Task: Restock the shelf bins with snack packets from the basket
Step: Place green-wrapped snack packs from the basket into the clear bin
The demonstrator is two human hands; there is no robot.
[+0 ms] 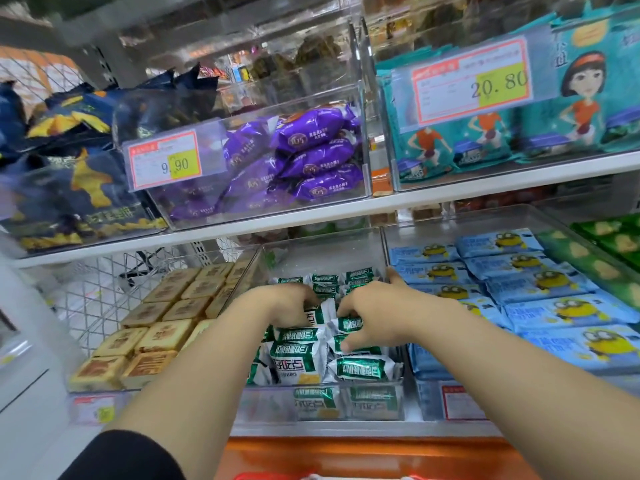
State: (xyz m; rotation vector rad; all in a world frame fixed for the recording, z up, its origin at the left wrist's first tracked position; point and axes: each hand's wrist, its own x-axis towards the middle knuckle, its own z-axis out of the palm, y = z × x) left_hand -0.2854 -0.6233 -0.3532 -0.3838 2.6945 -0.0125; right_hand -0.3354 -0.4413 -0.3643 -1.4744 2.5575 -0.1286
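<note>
Green-and-white snack packets fill a clear plastic bin in the middle of the lower shelf. Both my hands reach into that bin from the front. My left hand lies palm down with its fingers curled round a packet in the middle of the pile. My right hand is just beside it, its fingers curled over another green packet and its thumb pressing down on the one in front. The fingertips of both hands are partly hidden among the packets. A red basket rim peeks in at the bottom edge.
Left of the green bin sits a bin of tan square cakes; right of it, blue packets and green ones. The upper shelf holds bins of dark blue, purple and teal packets with price tags. An orange ledge runs below.
</note>
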